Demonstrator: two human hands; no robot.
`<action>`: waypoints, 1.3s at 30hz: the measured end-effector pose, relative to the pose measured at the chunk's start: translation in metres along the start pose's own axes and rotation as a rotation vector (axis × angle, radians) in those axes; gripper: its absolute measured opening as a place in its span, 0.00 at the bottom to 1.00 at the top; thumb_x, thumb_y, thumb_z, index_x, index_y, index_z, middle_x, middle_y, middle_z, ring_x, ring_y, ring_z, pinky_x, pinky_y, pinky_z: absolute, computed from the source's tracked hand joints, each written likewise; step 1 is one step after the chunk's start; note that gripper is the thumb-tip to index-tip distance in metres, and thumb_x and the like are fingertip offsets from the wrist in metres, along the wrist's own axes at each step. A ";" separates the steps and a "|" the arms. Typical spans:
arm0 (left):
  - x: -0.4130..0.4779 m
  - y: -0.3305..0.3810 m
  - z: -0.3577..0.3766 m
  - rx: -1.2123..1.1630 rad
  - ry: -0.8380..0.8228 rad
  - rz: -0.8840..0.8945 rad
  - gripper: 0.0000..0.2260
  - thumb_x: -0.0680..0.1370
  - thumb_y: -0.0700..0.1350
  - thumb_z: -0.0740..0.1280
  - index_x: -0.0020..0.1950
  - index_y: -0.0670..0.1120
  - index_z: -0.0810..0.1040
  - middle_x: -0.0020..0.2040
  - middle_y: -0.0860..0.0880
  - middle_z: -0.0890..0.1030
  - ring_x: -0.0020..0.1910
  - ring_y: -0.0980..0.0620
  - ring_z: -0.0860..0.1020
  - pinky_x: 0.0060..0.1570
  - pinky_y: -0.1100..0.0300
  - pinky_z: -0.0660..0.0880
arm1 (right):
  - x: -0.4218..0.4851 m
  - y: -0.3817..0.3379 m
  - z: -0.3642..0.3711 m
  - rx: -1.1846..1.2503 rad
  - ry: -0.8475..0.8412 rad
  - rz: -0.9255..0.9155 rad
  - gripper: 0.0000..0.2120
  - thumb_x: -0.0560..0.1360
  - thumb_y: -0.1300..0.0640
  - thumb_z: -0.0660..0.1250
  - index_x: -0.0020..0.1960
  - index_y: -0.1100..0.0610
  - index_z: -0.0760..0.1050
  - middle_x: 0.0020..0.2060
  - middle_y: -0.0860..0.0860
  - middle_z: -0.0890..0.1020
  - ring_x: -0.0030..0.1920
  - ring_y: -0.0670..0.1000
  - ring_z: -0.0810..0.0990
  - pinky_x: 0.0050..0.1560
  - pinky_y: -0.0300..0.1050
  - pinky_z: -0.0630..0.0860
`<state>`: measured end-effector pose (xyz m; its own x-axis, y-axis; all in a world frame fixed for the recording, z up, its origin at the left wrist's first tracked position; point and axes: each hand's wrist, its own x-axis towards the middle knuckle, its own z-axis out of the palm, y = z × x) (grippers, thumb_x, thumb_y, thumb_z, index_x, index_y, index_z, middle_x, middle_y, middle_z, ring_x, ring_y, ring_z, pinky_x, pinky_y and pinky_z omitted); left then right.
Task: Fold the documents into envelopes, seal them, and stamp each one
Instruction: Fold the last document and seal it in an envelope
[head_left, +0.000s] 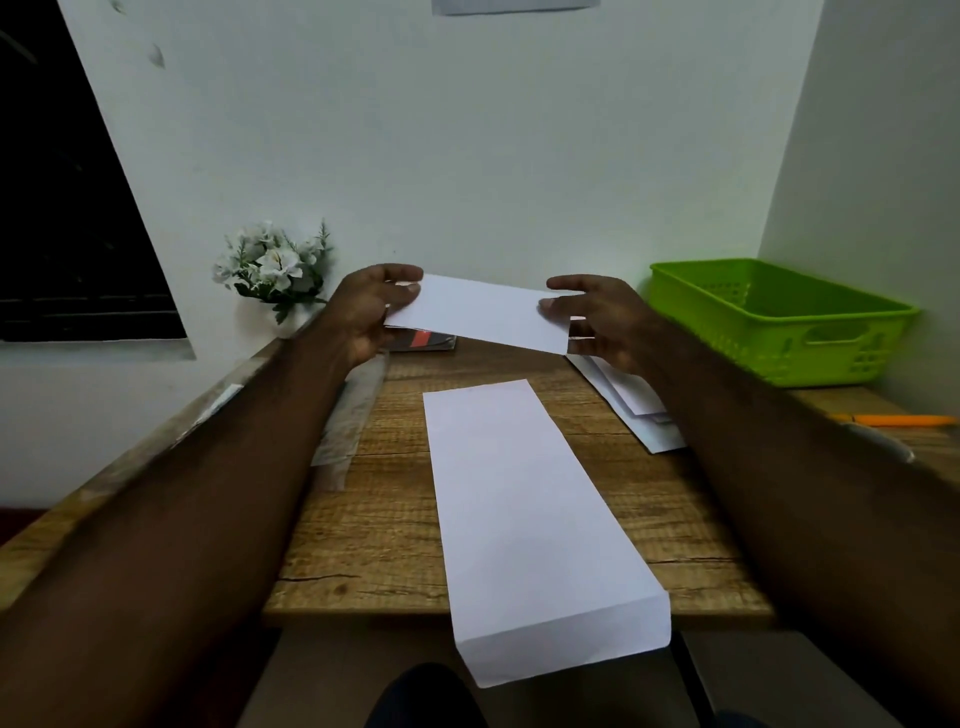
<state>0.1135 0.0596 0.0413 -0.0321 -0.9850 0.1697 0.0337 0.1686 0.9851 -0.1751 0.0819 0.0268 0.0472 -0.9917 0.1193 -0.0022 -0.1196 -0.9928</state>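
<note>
I hold a folded white document (483, 312) in the air above the far part of the wooden desk (395, 530). My left hand (371, 312) pinches its left end and my right hand (597, 319) pinches its right end. A long white envelope (524, 509) lies lengthwise on the desk below, its open flap hanging over the near edge. More white envelopes (631, 402) lie stacked under my right forearm. A dark object with a red stripe (423, 340), partly hidden by the held paper, sits at the back of the desk.
A green plastic basket (779, 322) stands at the back right against the wall. An orange pen (893, 420) lies in front of it. White artificial flowers (272, 267) stand at the back left. A clear plastic sleeve (345, 421) lies under my left forearm.
</note>
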 end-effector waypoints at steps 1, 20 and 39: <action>-0.001 0.000 0.002 -0.006 -0.012 0.034 0.09 0.78 0.34 0.67 0.51 0.47 0.81 0.47 0.50 0.83 0.41 0.53 0.83 0.37 0.57 0.80 | 0.000 0.000 0.000 -0.011 -0.034 -0.003 0.19 0.72 0.61 0.77 0.62 0.54 0.80 0.52 0.53 0.86 0.46 0.52 0.86 0.37 0.43 0.80; -0.018 0.008 0.050 1.337 -0.660 0.046 0.23 0.67 0.59 0.78 0.55 0.49 0.79 0.46 0.55 0.79 0.45 0.57 0.76 0.42 0.60 0.71 | 0.018 0.010 -0.010 0.075 0.298 -0.062 0.14 0.70 0.71 0.74 0.54 0.62 0.81 0.51 0.62 0.84 0.46 0.63 0.86 0.41 0.55 0.84; -0.018 0.009 0.043 1.041 -0.741 0.033 0.11 0.71 0.46 0.79 0.44 0.50 0.77 0.36 0.58 0.80 0.36 0.60 0.78 0.33 0.65 0.72 | 0.011 0.009 -0.006 -0.040 0.278 -0.046 0.15 0.71 0.67 0.75 0.57 0.59 0.81 0.53 0.60 0.84 0.51 0.59 0.85 0.40 0.49 0.83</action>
<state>0.0716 0.0802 0.0482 -0.6041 -0.7803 -0.1620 -0.7390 0.4725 0.4802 -0.1808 0.0701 0.0192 -0.2275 -0.9593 0.1671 -0.0460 -0.1608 -0.9859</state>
